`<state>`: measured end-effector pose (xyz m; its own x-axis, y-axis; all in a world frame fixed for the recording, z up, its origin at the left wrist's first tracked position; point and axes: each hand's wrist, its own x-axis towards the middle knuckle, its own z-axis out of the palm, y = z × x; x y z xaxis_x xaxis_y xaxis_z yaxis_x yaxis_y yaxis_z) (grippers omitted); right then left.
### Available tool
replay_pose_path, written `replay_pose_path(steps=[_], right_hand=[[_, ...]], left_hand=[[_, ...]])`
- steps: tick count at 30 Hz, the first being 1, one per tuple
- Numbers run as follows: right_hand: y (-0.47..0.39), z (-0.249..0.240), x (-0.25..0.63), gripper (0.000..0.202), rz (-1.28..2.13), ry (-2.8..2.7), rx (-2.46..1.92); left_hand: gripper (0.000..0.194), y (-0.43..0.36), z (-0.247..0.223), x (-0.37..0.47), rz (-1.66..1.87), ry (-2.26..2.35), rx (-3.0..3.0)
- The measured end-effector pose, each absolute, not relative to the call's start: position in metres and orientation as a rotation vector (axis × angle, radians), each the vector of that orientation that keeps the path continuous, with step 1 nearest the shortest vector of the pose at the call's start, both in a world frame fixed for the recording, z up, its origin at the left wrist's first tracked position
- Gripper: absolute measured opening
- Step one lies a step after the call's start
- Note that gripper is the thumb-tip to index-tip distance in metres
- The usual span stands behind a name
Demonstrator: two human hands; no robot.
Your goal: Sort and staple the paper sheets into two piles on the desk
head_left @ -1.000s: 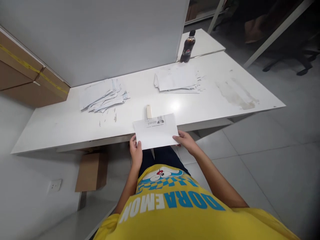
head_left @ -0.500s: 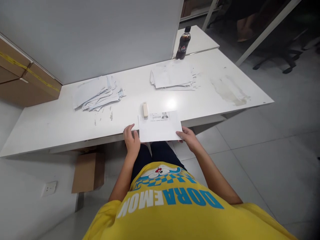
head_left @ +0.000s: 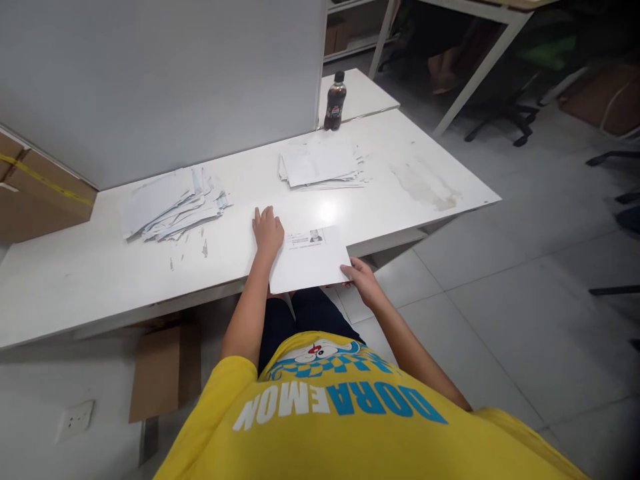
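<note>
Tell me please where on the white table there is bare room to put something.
The white table is bare between the left papers and the right papers, behind the left hand, and at its left end, beside the cardboard boxes. Right of the right papers it is free but stained. The front middle is crowded: left hand, sheet, right hand.

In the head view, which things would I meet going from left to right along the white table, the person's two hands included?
Brown cardboard box with a yellow strip, messy pile of white papers, left hand, white rectangular sheet of printed paper, right hand, greyish-brown irregular stain.
</note>
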<state>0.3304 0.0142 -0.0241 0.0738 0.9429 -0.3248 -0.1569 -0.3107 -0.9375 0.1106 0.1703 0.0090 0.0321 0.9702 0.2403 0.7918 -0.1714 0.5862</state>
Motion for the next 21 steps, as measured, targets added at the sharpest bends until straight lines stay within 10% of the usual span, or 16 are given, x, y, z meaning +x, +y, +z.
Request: replay_pose_path(steps=[21], right_hand=[[0.175,0.012,0.383,0.013,0.860,-0.989,-1.316]], left_hand=[[0.037,0.124,0.007,0.052,1.388,1.502,1.563]])
